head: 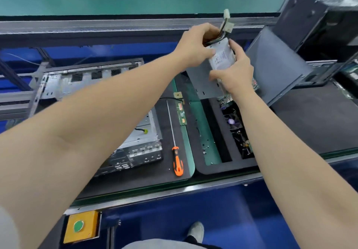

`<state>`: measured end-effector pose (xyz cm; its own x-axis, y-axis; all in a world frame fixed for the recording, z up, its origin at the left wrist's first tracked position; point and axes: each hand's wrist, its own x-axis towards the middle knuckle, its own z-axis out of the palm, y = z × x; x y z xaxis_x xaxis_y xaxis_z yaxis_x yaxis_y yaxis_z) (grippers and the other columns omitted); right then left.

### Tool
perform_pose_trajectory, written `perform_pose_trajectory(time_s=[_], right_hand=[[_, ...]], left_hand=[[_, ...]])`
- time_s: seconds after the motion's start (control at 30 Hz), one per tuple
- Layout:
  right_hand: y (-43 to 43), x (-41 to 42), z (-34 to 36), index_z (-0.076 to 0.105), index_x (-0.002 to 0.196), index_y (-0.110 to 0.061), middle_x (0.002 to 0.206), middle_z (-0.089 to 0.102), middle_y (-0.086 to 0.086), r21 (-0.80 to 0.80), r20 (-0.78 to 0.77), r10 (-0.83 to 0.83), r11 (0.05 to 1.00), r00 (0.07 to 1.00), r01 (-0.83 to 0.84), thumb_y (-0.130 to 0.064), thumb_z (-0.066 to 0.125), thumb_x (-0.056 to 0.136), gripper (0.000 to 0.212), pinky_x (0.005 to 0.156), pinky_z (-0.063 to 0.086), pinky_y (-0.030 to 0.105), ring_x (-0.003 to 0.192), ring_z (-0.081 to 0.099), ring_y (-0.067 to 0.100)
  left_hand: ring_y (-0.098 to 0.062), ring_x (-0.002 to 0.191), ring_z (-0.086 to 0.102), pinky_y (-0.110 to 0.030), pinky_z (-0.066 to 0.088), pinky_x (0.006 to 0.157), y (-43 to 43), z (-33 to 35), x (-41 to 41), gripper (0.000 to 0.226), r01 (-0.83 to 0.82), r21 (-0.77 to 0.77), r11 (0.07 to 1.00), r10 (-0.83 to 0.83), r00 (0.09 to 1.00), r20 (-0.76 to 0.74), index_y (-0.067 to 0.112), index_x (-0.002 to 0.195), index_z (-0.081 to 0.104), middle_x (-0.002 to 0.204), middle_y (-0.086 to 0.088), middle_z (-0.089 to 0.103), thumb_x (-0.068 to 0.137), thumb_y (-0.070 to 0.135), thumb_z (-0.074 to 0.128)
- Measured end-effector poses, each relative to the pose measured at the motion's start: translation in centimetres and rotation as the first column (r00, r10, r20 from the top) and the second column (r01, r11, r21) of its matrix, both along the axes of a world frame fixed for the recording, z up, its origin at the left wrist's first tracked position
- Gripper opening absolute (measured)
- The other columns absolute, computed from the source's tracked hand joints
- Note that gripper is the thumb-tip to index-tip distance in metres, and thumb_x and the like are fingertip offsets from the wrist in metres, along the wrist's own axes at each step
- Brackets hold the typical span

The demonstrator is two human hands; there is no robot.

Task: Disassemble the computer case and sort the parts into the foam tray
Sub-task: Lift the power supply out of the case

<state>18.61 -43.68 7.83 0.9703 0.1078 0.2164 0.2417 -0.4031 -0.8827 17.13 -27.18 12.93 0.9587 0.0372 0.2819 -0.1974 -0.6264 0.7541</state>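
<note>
Power supply (pixel 222 57) hangs above the foam tray (pixel 228 168), my left hand (pixel 193 45) gripping its cable (pixel 221 33) end, my right hand (pixel 234 74) clasping its side.

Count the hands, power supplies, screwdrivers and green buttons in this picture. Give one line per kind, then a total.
hands: 2 (left hand, right hand)
power supply: 1
screwdriver: 1
green button: 1
Total: 5

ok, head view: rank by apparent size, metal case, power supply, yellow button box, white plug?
1. metal case
2. power supply and yellow button box: about alike; supply partly hidden, box nearer the camera
3. white plug
</note>
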Motion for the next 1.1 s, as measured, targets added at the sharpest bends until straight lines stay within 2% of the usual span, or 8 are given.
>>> perform_pose_trajectory(time_s=[0.1,0.2,0.3,0.57,0.77,0.83,0.93,1.1], right_hand=[[-1.2,1.7,-0.8,0.045,0.153,-0.047,0.129,0.059,-0.02,-0.036,-0.054,-0.037,0.999,0.998,0.035,-0.033,0.081,0.047,0.112,0.067,0.046,0.016,0.09,0.055,-0.015],[-1.8,3.2,-2.0,0.039,0.157,-0.045,0.138,0.058,-0.014,-0.114,-0.122,-0.045,0.993,0.992,0.031,-0.033,0.081,0.05,0.116,0.081,0.053,0.034,0.109,0.061,0.013],[-1.8,4.2,-3.8,0.037,0.159,-0.041,0.145,0.058,-0.009,-0.204,-0.166,-0.041,0.979,0.985,0.006,-0.035,0.084,0.054,0.116,0.091,0.055,0.042,0.12,0.059,0.022],[0.6,5.2,-7.5,0.03,0.161,-0.045,0.14,0.06,-0.001,-0.353,-0.281,-0.12,0.936,0.952,0.014,-0.049,0.08,0.054,0.118,0.075,0.043,0.036,0.118,0.062,0.028],[2.7,7.1,-8.0,0.025,0.164,-0.042,0.144,0.058,0.003,-0.458,-0.296,-0.188,0.888,0.937,0.033,-0.056,0.079,0.055,0.122,0.093,0.052,0.043,0.123,0.062,0.031],[3.4,7.7,-8.0,0.024,0.165,-0.041,0.144,0.058,0.004,-0.483,-0.304,-0.209,0.875,0.93,0.038,-0.058,0.08,0.059,0.121,0.087,0.048,0.041,0.124,0.061,0.032],[4.7,8.4,-8.1,0.03,0.161,-0.039,0.13,0.061,0.002,-0.526,-0.304,-0.233,0.85,0.924,0.041,-0.06,0.083,0.062,0.115,0.08,0.037,0.04,0.12,0.061,0.033],[6.1,9.3,-8.7,0.042,0.149,-0.035,0.11,0.055,0.0,-0.529,-0.319,-0.25,0.847,0.914,0.047,-0.059,0.084,0.058,0.103,0.077,0.037,0.041,0.105,0.057,0.031]], left_hand=[[-0.006,0.125,0.06,-0.027,0.046,0.111,-1.6,-1.3,2.4,0.059,-0.03,-0.033,0.999,0.028,0.998,-0.063,0.019,0.141,0.06,0.136,0.007,0.065,0.085,0.006,0.073],[-0.007,0.12,0.063,-0.027,0.05,0.105,-2.6,-3.0,4.2,0.054,-0.059,-0.012,0.998,0.057,0.991,-0.124,0.02,0.138,0.063,0.129,0.008,0.069,0.086,0.006,0.072],[-0.009,0.109,0.064,-0.026,0.052,0.097,-2.7,-4.7,5.1,0.048,-0.082,0.051,0.995,0.09,0.979,-0.182,0.021,0.131,0.067,0.12,0.009,0.07,0.086,0.007,0.075],[-0.02,0.114,0.066,-0.036,0.056,0.096,-0.9,-8.7,7.4,0.053,-0.117,0.045,0.992,0.126,0.924,-0.361,0.022,0.126,0.071,0.117,0.002,0.072,0.078,-0.001,0.077],[-0.025,0.114,0.065,-0.042,0.06,0.082,1.3,-9.5,10.7,0.049,-0.08,0.028,0.996,0.084,0.913,-0.398,0.024,0.118,0.073,0.115,-0.003,0.068,0.078,-0.004,0.077],[-0.027,0.116,0.063,-0.045,0.059,0.086,2.1,-10.0,11.7,0.05,-0.051,0.013,0.999,0.052,0.9,-0.433,0.023,0.119,0.072,0.117,-0.004,0.067,0.079,-0.007,0.075],[-0.024,0.11,0.06,-0.042,0.057,0.092,3.6,-11.2,13.1,0.05,-0.04,-0.021,0.999,0.026,0.883,-0.468,0.021,0.121,0.071,0.114,-0.005,0.065,0.081,-0.008,0.075],[-0.02,0.097,0.055,-0.037,0.056,0.086,5.2,-12.2,15.0,0.047,0.012,-0.035,0.999,-0.027,0.881,-0.473,0.021,0.119,0.073,0.104,-0.004,0.061,0.082,-0.009,0.073]])
